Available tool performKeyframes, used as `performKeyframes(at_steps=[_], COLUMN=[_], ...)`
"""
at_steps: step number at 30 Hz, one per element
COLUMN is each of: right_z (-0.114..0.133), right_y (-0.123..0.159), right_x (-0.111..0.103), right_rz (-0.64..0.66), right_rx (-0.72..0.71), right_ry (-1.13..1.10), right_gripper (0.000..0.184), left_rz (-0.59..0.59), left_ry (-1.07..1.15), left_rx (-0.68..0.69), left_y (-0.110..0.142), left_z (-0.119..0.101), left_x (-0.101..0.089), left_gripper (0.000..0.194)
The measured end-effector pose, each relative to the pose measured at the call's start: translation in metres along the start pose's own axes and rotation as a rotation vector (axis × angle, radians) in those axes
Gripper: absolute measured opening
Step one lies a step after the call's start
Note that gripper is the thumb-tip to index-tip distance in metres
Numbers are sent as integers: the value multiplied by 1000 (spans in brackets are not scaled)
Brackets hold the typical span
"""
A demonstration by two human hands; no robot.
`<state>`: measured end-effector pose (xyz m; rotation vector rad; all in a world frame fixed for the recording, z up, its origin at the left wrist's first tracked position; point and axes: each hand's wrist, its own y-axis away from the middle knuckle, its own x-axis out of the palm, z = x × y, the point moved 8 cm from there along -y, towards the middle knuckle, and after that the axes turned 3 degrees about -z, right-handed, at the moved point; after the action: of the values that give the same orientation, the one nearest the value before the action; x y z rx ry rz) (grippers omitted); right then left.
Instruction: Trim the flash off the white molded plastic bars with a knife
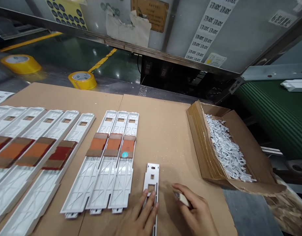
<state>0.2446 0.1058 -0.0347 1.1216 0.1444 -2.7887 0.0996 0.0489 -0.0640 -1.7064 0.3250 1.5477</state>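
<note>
A long white plastic panel (151, 182) with square cut-outs lies on the cardboard sheet (165, 131), directly ahead of me. My left hand (138, 216) lies over its lower end, with the fingers gripping across it and hiding that part. To the right, my right hand (194, 209) pinches a small pale piece (182, 199) between fingers and thumb; its exact kind is hard to tell. Three similar panels (109, 164) lie side by side just left of my left hand, each carrying an orange-brown adhesive pad (113, 145).
Further left lie several more padded panels (40, 154). At right, an open cardboard box (229, 147) holds many small white plastic pieces. A green belt conveyor (271, 111) runs beyond it. Two yellow tape rolls (82, 80) lie past the sheet's far edge.
</note>
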Motion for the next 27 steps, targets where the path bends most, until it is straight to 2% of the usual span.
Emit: performKeyframes(at_steps=[4, 7, 10, 12, 15, 18, 20, 24, 27], right_z=[16, 19, 13, 12, 14, 15, 17, 22, 25], right_y=[-9, -19, -24, -26, -27, -27, -27, -26, -25], right_x=[22, 38, 38, 32, 25, 35, 43, 54, 57], right_rz=[-3, 44, 70, 43, 1, 45, 59, 16, -8], right_rx=[-115, -65, 21, 5, -75, -131, -166, -258, -308], right_ry=[77, 126, 146, 199, 285, 273, 239, 226, 255], right_gripper=[43, 34, 22, 18, 23, 20, 25, 44, 46], left_rz=[-47, -30, -59, -99, -121, -135, -142, -183, -215], left_ry=[-32, -56, -23, 26, 86, 98, 88, 79, 70], left_rx=[-13, 7, -47, -107, -174, -203, -193, -189, -211], left_y=[-1, -1, 0, 1, 2, 2, 1, -2, -5], left_z=[1, -2, -2, -2, -3, -4, -4, -2, 1], left_x=[-5, -3, -3, -3, 0, 0, -1, -5, -8], left_gripper=[32, 34, 33, 31, 30, 30, 31, 29, 30])
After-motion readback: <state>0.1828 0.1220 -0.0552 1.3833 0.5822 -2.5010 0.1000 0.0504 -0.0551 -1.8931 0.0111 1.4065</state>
